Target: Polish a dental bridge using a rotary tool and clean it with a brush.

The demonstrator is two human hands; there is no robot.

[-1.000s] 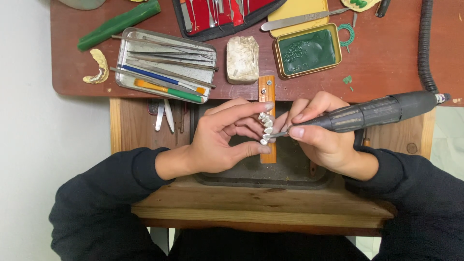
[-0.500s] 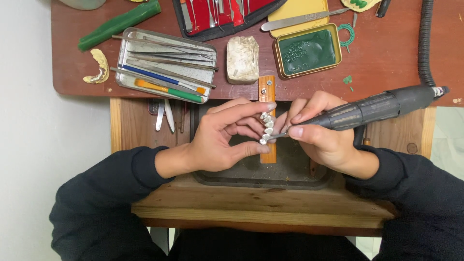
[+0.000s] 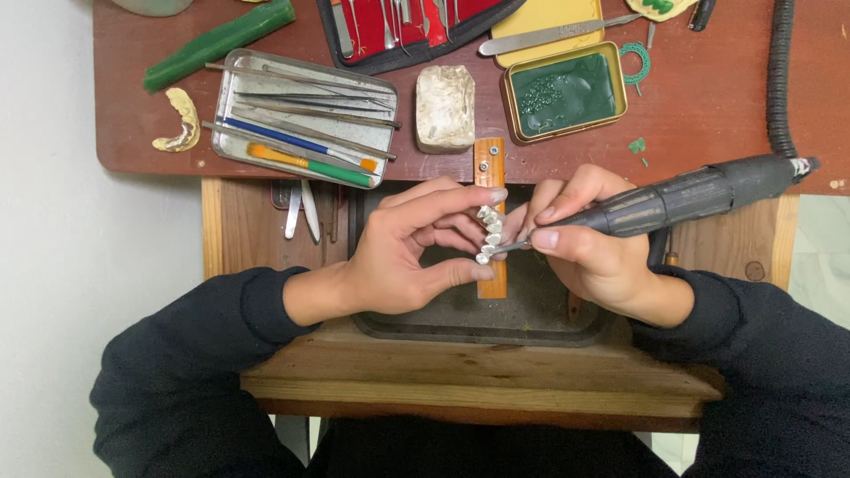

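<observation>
Ideally, the left hand (image 3: 403,257) pinched the silver dental bridge (image 3: 488,236) steady against the wooden peg (image 3: 490,168) while the right hand (image 3: 589,243), closed around the rotary handpiece (image 3: 691,196), touched its tip lightly.

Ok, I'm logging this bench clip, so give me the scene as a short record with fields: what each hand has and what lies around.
left hand: left hand pinches a silvery row of cast teeth between thumb and forefinger
right hand: right hand grips a dark rotary handpiece, its tip at the lower end of the teeth
support: orange wooden bench peg under the work
behind: open metal tool tray, pale block, tin of green wax
far left: green stick, yellowish dental cast
</observation>
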